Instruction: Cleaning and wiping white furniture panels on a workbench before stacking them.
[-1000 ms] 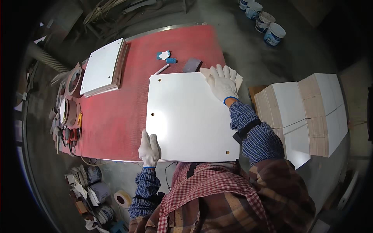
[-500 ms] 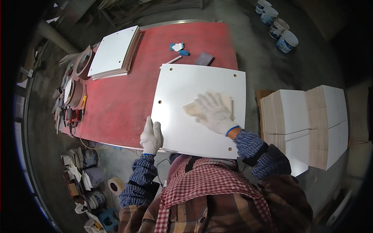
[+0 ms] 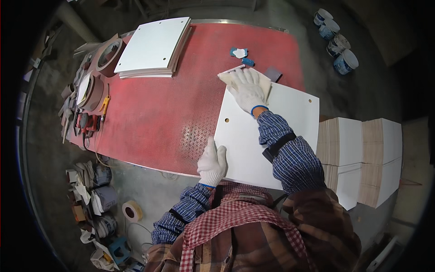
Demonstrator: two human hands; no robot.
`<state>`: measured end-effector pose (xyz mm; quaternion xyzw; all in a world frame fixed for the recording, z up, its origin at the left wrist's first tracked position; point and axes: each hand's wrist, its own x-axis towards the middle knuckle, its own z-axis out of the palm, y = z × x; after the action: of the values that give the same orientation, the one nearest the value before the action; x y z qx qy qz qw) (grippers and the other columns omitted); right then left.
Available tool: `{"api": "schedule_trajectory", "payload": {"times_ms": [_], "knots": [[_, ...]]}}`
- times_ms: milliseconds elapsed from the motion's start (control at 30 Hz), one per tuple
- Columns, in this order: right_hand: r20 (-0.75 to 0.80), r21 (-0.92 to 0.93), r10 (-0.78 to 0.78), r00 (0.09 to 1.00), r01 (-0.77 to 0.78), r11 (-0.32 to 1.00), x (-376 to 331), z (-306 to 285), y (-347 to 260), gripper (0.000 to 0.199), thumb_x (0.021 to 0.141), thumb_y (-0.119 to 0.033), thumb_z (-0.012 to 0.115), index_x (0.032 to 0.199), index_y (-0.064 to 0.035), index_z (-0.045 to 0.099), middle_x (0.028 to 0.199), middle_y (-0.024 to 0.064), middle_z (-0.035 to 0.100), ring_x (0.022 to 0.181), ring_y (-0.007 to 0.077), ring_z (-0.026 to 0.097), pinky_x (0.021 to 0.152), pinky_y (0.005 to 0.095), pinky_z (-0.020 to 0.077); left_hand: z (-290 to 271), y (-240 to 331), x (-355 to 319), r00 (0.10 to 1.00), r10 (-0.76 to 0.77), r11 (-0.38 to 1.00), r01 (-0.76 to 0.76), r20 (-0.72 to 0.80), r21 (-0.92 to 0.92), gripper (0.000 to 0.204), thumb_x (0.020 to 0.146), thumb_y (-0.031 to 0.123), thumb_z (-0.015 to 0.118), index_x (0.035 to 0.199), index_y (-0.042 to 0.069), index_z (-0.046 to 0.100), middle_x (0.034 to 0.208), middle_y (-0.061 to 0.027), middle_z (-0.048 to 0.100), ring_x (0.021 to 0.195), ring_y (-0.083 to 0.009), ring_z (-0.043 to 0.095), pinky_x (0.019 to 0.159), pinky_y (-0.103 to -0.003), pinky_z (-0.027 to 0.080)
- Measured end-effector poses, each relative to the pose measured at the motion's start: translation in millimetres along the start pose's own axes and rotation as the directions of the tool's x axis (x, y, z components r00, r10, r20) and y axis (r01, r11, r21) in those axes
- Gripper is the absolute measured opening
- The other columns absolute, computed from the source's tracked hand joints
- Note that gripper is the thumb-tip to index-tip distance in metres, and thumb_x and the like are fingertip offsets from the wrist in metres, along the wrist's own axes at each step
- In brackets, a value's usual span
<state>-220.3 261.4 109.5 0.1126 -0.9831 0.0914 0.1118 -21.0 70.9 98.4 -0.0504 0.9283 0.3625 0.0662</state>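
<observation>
A white panel (image 3: pixel 268 140) with small drilled holes lies at the near right of the red table, tilted slightly in view. My left hand (image 3: pixel 212 163), in a white knit glove, grips its left edge near the front, the thumb up against the panel. My right hand (image 3: pixel 248 90), gloved alike, presses a cream cloth (image 3: pixel 266 85) down over the panel's far left corner. Fingers are stretched forward on the cloth, which covers that corner. Just beyond the cloth lie a grey block (image 3: pixel 273 74), a small blue piece (image 3: pixel 247 61) and a blue-and-white packet (image 3: pixel 239 53).
The red table (image 3: pixel 154 122) bears a stack of white panels (image 3: pixel 152 45) at far left. Sanding-belt rolls (image 3: pixel 108 56) and a red power tool (image 3: pixel 86 123) line its left edge. More panel stacks (image 3: pixel 349 145) stand at right; several buckets (image 3: pixel 346 61) sit far right.
My right hand has slid the cloth from the panel's middle to its far left corner. My left hand stays on the left edge. The whole view has shifted.
</observation>
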Motion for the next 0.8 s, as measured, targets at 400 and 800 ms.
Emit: {"api": "schedule_trajectory", "payload": {"times_ms": [400, 800], "knots": [[0.199, 0.413, -0.449, 0.871, 0.341, 0.844, -197.8, -38.4, -113.4, 0.064, 0.096, -0.043, 0.062, 0.147, -0.006, 0.052, 0.156, 0.0137, 0.047, 0.149, 0.0299, 0.037, 0.128, 0.0471, 0.015, -90.4, -111.3, 32.0, 0.929, -0.362, 0.343, 0.209, 0.076, -0.916, 0.05, 0.106, 0.033, 0.05, 0.136, -0.007, 0.052, 0.122, -0.0226, 0.066, 0.103, -0.0293, 0.069, 0.086, -0.038, 0.059], [0.045, 0.204, -0.013, 0.999, 0.004, 0.979, -202.3, -28.4, -113.1, 0.062, 0.091, -0.038, 0.065, 0.143, -0.0053, 0.053, 0.15, 0.0138, 0.048, 0.146, 0.0347, 0.034, 0.126, 0.0521, 0.0168, -114.5, -105.9, 26.1, 0.979, -0.196, 0.527, 0.158, 0.062, -0.835, 0.057, 0.107, 0.041, 0.051, 0.141, -0.005, 0.052, 0.131, -0.0236, 0.064, 0.115, -0.0316, 0.066, 0.097, -0.043, 0.055]]}}
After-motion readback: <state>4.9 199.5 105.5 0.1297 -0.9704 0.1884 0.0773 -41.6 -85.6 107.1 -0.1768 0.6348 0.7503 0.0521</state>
